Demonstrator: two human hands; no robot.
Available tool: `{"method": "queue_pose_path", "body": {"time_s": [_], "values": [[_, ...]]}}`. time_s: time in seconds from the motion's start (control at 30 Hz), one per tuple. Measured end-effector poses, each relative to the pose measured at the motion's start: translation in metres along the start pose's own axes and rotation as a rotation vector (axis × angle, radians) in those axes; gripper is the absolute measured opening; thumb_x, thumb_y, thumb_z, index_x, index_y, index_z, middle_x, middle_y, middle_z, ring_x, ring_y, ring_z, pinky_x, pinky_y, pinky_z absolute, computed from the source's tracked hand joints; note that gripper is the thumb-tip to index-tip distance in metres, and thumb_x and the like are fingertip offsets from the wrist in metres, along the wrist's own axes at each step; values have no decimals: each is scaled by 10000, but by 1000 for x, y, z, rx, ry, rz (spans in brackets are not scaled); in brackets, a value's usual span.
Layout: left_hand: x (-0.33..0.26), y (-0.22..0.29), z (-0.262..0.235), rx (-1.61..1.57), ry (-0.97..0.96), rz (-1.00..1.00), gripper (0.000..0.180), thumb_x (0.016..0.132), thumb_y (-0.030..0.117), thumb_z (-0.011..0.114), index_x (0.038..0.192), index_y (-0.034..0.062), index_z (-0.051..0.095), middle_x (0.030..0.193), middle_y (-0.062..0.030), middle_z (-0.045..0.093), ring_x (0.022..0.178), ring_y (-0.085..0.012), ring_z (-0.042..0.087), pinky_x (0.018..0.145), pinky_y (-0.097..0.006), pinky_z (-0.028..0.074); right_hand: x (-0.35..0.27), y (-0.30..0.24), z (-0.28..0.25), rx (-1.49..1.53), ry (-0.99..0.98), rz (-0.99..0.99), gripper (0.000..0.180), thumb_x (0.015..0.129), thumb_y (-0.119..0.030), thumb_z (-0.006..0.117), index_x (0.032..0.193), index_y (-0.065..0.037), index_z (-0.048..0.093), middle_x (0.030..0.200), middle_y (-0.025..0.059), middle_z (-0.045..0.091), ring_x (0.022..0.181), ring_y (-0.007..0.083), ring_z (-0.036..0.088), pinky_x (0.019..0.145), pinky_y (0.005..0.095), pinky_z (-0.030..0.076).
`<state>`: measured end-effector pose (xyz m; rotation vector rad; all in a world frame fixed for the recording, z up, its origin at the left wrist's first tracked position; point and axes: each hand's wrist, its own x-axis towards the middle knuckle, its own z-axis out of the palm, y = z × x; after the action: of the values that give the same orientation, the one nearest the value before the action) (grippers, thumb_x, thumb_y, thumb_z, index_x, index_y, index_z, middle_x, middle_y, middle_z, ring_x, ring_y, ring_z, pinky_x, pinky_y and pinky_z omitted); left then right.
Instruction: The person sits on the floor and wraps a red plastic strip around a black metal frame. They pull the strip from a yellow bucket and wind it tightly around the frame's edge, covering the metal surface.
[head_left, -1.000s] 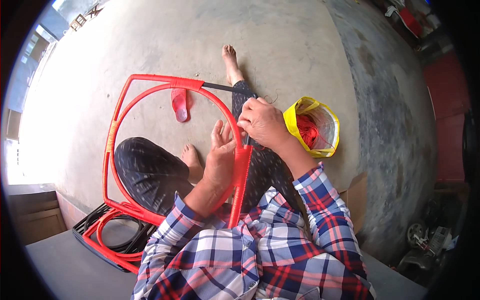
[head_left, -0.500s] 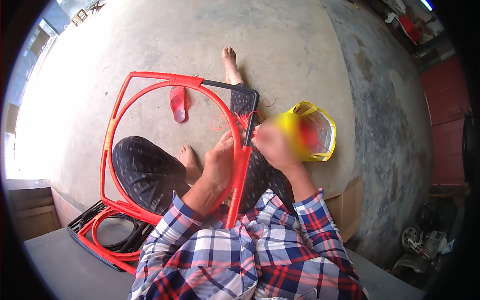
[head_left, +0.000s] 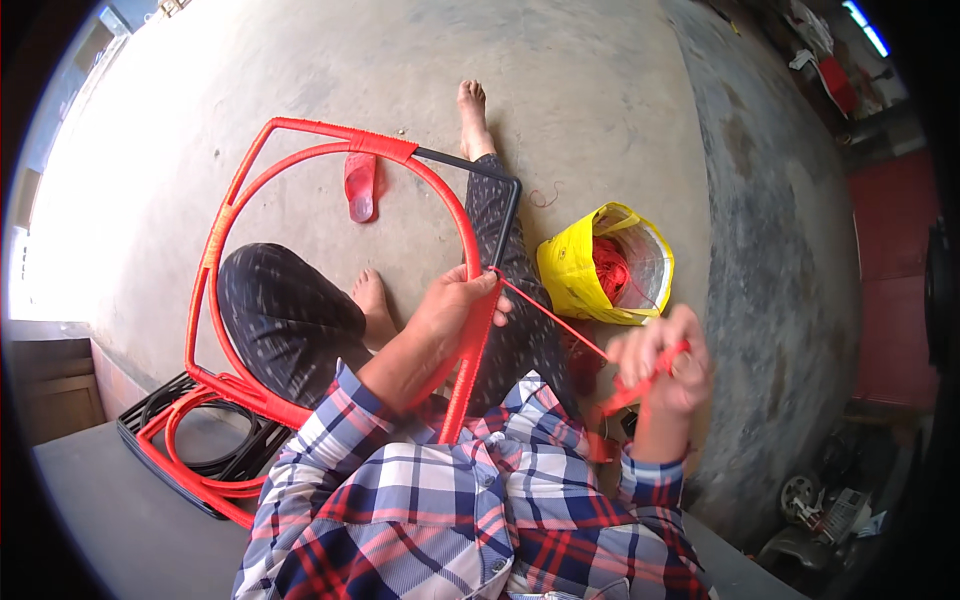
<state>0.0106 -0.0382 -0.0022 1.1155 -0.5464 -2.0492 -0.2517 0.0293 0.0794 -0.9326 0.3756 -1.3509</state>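
The right hand (blurred, but plainly clenched) grips a red cord that runs straight to the frame over the person's lap, where the left hand clasps the red-wrapped side near a bare black corner. On the grey surface at the left lie more frames, red and black. Farther off, a yellow bag with a red skein inside stands on the floor near the outstretched leg, and a red slipper lies beyond the frame.

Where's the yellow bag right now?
Head view, right of centre: the yellow bag is on the floor, just right of the outstretched leg and just beyond the right hand.
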Motion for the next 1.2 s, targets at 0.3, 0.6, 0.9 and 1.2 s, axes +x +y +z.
{"method": "queue_pose_path", "body": {"time_s": [0.3, 0.6, 0.9, 1.2], "values": [[8, 2, -8, -45, 47, 4, 112, 986, 156, 548, 969, 56, 500, 720, -126, 651, 533, -195, 599, 527, -298, 511, -75, -68, -9, -113, 389, -337, 248, 970, -260, 637, 953, -81, 466, 693, 25, 454, 569, 109, 439, 576, 245, 401], [-14, 24, 9, 31, -57, -34, 105, 987, 149, 528, 954, 51, 508, 726, -142, 644, 573, -222, 627, 530, -312, 515, -34, 39, -9, -341, 310, 362, 310, 871, 9, 574, 1175, -47, 599, 991, 65, 655, 782, 137, 597, 700, 244, 504], [-25, 13, 16, -18, -68, -3, 105, 989, 151, 544, 1006, 48, 540, 748, -125, 651, 608, -203, 653, 543, -295, 539, 79, 113, 4, -443, 251, 207, 539, 866, 28, 575, 1387, -57, 466, 1075, 120, 646, 952, 150, 630, 821, 322, 525], [-23, 11, 20, 1, -87, 9, 118, 994, 152, 532, 1034, 42, 543, 744, -126, 661, 579, -191, 641, 539, -272, 526, 96, 119, 2, -397, 346, 296, 163, 907, -31, 668, 1065, 8, 680, 1009, 8, 651, 898, 80, 602, 790, 250, 510]]}}
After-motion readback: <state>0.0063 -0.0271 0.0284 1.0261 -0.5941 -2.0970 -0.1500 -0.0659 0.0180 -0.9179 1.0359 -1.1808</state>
